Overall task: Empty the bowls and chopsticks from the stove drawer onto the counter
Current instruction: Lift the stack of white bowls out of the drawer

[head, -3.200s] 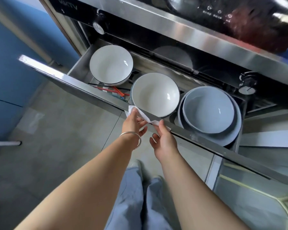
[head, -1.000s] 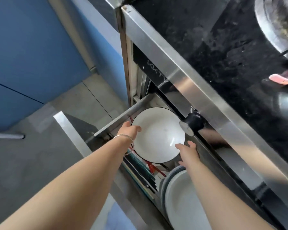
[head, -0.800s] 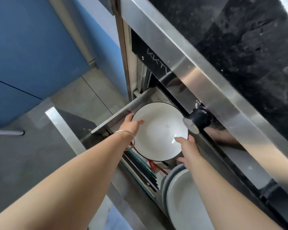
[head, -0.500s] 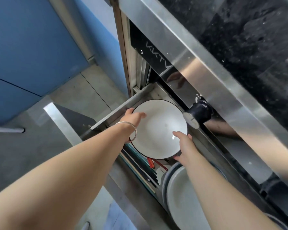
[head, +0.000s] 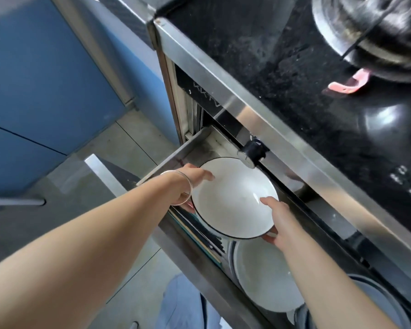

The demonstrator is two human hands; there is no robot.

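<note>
Both hands, left hand [head: 195, 178] and right hand [head: 279, 217], have fingers clamped on opposite rims of a white bowl [head: 233, 198] above the open drawer [head: 173, 157].

Both hands, left hand [head: 195, 176] and right hand [head: 279, 218], grip the black-rimmed white ceramic bowl [head: 233, 198] over the open steel stove drawer [head: 176, 155].

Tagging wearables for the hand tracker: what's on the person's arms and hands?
Both arms are bare, with no sleeves or gloves in view. The left hand has a thin silver bangle around the wrist. The right hand shows no jewellery, watch or markings.
</note>
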